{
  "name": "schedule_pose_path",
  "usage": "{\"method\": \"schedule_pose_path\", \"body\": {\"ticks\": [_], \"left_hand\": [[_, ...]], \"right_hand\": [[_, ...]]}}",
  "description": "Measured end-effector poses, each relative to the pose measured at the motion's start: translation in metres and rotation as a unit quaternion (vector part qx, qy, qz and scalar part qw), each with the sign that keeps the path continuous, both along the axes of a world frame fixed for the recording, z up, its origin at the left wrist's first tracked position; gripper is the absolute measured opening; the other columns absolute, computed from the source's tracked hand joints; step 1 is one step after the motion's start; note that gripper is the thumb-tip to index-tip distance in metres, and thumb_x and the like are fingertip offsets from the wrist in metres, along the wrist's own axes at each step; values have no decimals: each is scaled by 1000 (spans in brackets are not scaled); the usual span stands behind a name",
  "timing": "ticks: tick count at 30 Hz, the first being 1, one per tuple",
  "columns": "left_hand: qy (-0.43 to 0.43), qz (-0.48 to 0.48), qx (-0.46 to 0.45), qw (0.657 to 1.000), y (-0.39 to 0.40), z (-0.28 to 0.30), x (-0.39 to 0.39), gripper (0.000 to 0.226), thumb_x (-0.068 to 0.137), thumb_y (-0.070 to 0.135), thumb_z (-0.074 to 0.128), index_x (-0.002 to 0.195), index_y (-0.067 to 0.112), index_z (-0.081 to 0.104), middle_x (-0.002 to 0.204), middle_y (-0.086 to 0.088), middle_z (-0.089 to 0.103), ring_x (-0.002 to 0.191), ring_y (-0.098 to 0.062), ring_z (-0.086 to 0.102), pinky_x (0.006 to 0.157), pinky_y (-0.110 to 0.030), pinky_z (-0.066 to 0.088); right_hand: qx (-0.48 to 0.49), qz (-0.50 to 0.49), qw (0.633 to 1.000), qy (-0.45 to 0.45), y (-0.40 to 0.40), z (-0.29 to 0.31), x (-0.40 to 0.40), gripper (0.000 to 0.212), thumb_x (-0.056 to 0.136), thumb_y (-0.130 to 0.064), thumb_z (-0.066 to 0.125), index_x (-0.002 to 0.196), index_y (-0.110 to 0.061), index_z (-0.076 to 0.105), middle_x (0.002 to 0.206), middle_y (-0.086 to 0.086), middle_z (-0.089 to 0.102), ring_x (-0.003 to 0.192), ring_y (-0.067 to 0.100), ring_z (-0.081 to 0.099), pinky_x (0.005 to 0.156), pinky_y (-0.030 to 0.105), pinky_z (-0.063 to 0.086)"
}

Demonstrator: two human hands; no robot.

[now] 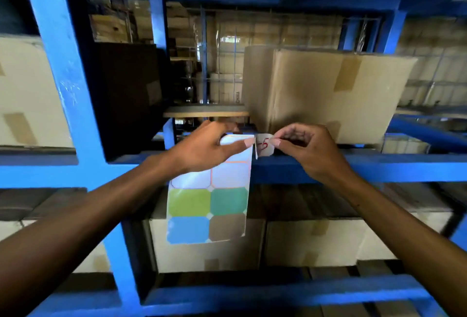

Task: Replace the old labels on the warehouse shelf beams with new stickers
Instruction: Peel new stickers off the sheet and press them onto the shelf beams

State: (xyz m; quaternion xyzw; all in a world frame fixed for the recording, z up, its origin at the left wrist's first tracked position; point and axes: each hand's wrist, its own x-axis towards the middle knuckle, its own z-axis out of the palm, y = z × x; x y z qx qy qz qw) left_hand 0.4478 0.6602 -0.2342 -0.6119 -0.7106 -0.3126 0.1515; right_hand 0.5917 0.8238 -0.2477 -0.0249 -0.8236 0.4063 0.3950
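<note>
From the head camera, the left hand (pixel 202 146) holds the top of a sticker sheet (pixel 209 200), thumb along its upper edge, so its grip is grasping the sheet. The sheet hangs down in front of the blue shelf beam (pixel 379 167); its upper cells look peeled and pale, while lower down there are a green sticker (pixel 189 202), a teal sticker (pixel 228 201), a blue sticker (pixel 187 230) and a brown sticker (pixel 227 227). Just right of the sheet's top corner, the right hand (pixel 307 150) pinches a small white label (pixel 264 145) bearing red handwriting between thumb and fingers, so this grip is grasping the label. The label sits at the top edge of the beam, curling, with its left edge beside the sheet; whether it is stuck to the beam or free cannot be told. Behind the hands, on the shelf above the beam, stands a taped cardboard box (pixel 328 94), and a dark box (pixel 131 94) stands to the left. A blue upright (pixel 63 64) rises on the left. Below the beam, pale cartons (pixel 316 243) fill the lower shelf.
</note>
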Motion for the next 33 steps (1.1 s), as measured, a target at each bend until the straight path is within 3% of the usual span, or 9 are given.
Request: {"method": "schedule_pose_path", "body": {"ticks": [2, 4, 8, 11, 17, 20, 25, 29, 33], "left_hand": [[47, 34, -31, 998, -1, -24, 2, 47, 85, 65, 38, 100, 23, 53, 73, -4, 64, 74, -28, 59, 67, -39, 46], [122, 74, -50, 988, -1, -50, 0, 57, 84, 68, 34, 125, 27, 37, 82, -8, 67, 81, -36, 62, 66, -40, 47], [224, 63, -59, 971, -1, -83, 2, 68, 91, 54, 41, 147, 23, 18, 89, -15, 71, 64, -37, 62, 54, -32, 32], [284, 52, -42, 957, -3, -93, 3, 71, 92, 49, 45, 149, 17, 17, 87, -13, 71, 50, -36, 56, 47, -31, 35], [339, 58, -86, 935, -6, -111, 2, 65, 94, 46, 43, 148, 17, 19, 82, -10, 66, 44, -34, 52, 41, -32, 36], [358, 84, -119, 922, -5, -116, -2, 64, 96, 49, 34, 150, 20, 13, 93, -8, 68, 52, -32, 56, 45, -32, 33], [348, 109, -168, 916, -2, -120, -9, 65, 97, 51, 20, 149, 23, -8, 120, -9, 62, 74, -33, 63, 56, -36, 43], [351, 110, -179, 912, -3, -120, -9, 64, 98, 49, 20, 148, 21, -9, 122, -10, 61, 74, -33, 62, 57, -36, 42], [351, 122, -169, 913, -4, -117, -10, 62, 99, 46, 25, 150, 19, 1, 112, -12, 63, 67, -34, 59, 54, -35, 34]], "right_hand": [[10, 0, 1000, -17, 8, -18, 1, 3, 80, -2, 67, 83, -5, 67, 77, 5, 67, 66, -4, 60, 68, 7, 47], [24, -5, 999, -46, 16, -31, 1, 6, 81, -6, 67, 82, -11, 67, 79, 4, 68, 69, 1, 61, 69, 10, 49], [49, -20, 995, -89, 25, -52, 1, 6, 81, -11, 68, 83, -16, 67, 81, -1, 68, 75, 8, 63, 70, 15, 51], [52, -21, 993, -100, 25, -61, 0, 8, 81, -15, 69, 83, -23, 66, 82, -8, 67, 79, 2, 64, 70, 12, 53], [42, -18, 995, -86, 21, -74, -4, 9, 80, -13, 69, 83, -22, 67, 81, -3, 68, 76, 6, 65, 72, 21, 55], [44, -30, 995, -89, 22, -76, -7, 7, 80, -16, 69, 83, -22, 67, 82, -5, 68, 80, 10, 66, 72, 23, 57], [60, -51, 993, -90, 22, -75, -13, 5, 81, -17, 68, 83, -20, 66, 86, -3, 67, 78, 7, 64, 66, 18, 55], [84, -60, 990, -99, 23, -72, -14, 4, 83, -18, 66, 83, -21, 64, 88, -6, 63, 77, 8, 63, 59, 18, 54], [89, -66, 988, -110, 24, -71, -15, 2, 84, -19, 65, 83, -21, 64, 90, -6, 63, 71, 10, 62, 51, 15, 51]]}}
